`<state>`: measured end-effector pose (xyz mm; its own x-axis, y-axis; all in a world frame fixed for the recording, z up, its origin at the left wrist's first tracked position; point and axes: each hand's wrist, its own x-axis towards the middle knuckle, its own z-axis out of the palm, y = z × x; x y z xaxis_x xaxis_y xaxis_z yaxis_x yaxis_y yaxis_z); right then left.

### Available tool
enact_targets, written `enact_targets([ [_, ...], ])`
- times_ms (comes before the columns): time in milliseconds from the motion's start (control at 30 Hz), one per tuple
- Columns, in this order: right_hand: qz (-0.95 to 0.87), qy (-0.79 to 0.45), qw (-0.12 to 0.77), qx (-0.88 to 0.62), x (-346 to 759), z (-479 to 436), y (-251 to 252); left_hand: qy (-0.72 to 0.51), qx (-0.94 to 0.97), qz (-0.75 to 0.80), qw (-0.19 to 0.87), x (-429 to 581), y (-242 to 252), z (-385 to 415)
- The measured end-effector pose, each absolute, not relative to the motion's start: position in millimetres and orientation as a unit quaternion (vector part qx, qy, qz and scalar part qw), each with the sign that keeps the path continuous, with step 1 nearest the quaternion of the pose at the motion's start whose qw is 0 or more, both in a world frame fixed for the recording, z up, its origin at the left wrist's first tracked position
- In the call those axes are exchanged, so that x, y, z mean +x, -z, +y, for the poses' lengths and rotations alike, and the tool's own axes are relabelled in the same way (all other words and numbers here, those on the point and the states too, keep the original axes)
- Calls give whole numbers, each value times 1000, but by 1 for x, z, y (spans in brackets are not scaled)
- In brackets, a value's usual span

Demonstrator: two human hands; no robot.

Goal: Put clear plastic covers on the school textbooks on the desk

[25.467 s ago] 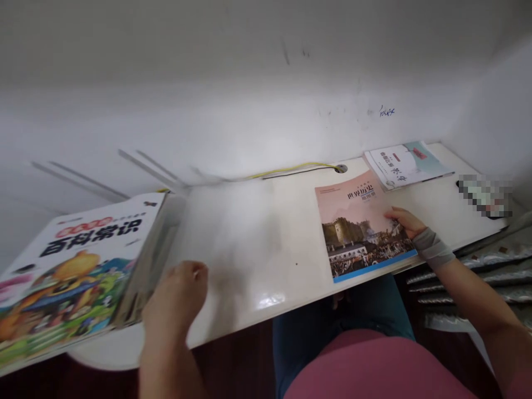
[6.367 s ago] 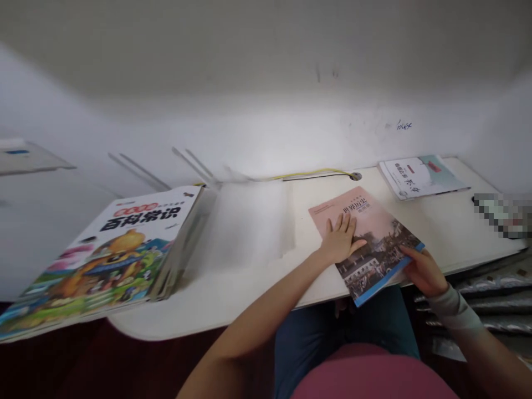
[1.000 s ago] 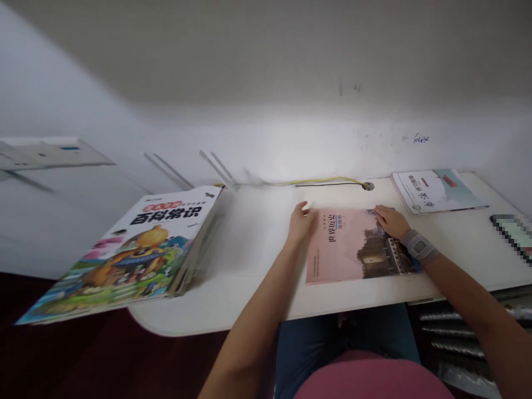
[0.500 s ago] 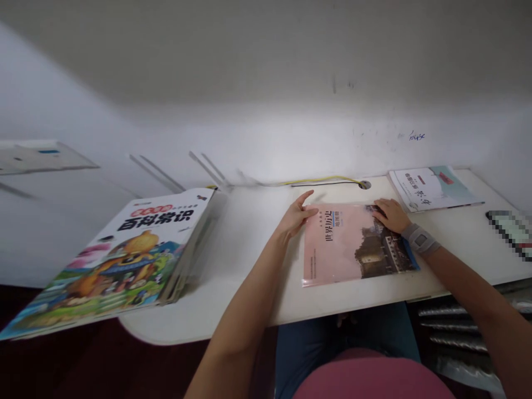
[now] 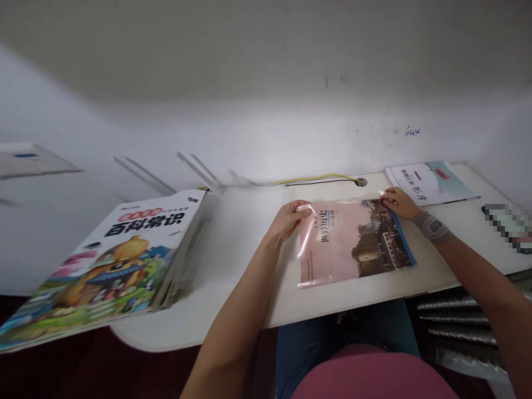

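We have a broad open lane on the white desk (image 5: pixel 233 249) between the encyclopedia stack (image 5: pixel 124 255) and our left forearm (image 5: pixel 236 310). Behind the world history atlas (image 5: pixel 344 238), a narrow strip reaches the yellow cable (image 5: pixel 316 178) and wall (image 5: pixel 291 144). Our right hand (image 5: pixel 399 203) blocks the gap toward the calligraphy workbook (image 5: pixel 432 183).

The pink paperback (image 5: pixel 338 244) is covered by glossy, clear plastic film (image 5: pixel 306 235), on which bright streaks are caught. The large picture book (image 5: pixel 124 271) is made of printed paper. The white surface (image 5: pixel 291 305) is smoothly finished with a faint sheen; the wristband (image 5: pixel 434 226) is made of grey, matt cloth.
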<state>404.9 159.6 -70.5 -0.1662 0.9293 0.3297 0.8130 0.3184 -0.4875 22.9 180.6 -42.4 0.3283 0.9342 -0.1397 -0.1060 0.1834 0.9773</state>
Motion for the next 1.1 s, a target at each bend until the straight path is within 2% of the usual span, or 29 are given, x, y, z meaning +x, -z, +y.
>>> enact_targets([
  [367, -599, -308, 451, -586, 399, 159, 75, -405, 497, 458, 616, 19, 40, 176],
  [600, -533, -384, 476, -585, 402, 151, 64, -392, 525, 486, 579, 20, 42, 176],
  [867, -539, -369, 444, -613, 401, 154, 48, -375, 550, 525, 531, 23, 44, 179],
  [1100, -573, -231, 370, -694, 389, 157, 56, -310, 603, 605, 417, 29, 53, 188],
])
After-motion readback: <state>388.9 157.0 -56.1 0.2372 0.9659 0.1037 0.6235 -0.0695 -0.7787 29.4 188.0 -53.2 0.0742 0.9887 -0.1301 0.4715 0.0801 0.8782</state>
